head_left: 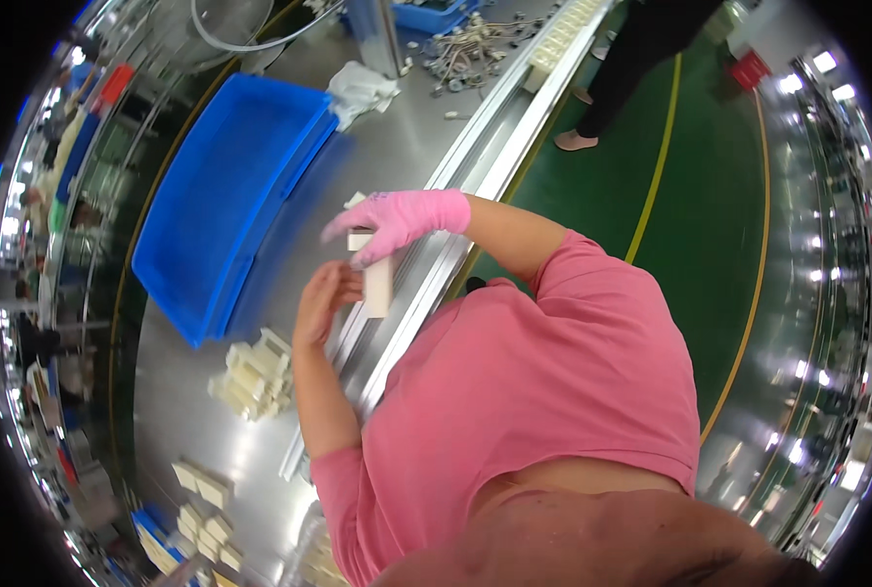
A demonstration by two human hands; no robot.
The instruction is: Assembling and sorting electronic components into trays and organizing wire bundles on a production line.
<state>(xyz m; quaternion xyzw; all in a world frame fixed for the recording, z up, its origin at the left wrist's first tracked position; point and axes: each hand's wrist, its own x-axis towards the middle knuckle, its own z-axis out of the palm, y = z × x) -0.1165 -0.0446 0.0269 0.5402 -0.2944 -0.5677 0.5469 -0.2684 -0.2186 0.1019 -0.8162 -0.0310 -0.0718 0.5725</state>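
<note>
The right hand [387, 227], in a pink glove, is curved around the white piece [379, 289], with the thumb laid across it. The finger tips are blurred. The left hand [328, 298], bare, has its fingers half bent at the left side of the piece; whether they grip it cannot be told.

The white piece is located between the hands, in view over the left edge of the metal rail [499, 147]. The rail runs from near left to far right, just in front of the pink shirt [543, 391].

Left of the hands, a blue tub [225, 186] occupies much of the metal table [177, 391] and bounds the space on that side. A pile of off-white parts [252, 377] lies near left, close to the left forearm. Further near left are pale blocks [204, 528].

Far of the hands are a crumpled white cloth [360, 93], beside the tub, and a heap of cables [475, 54]. A second person's dark trouser leg [636, 64] is at far right, beyond the rail, on the green floor [710, 186].

The white piece is plain, straight-edged and oblong. Its far portion is partly covered by the glove.
</note>
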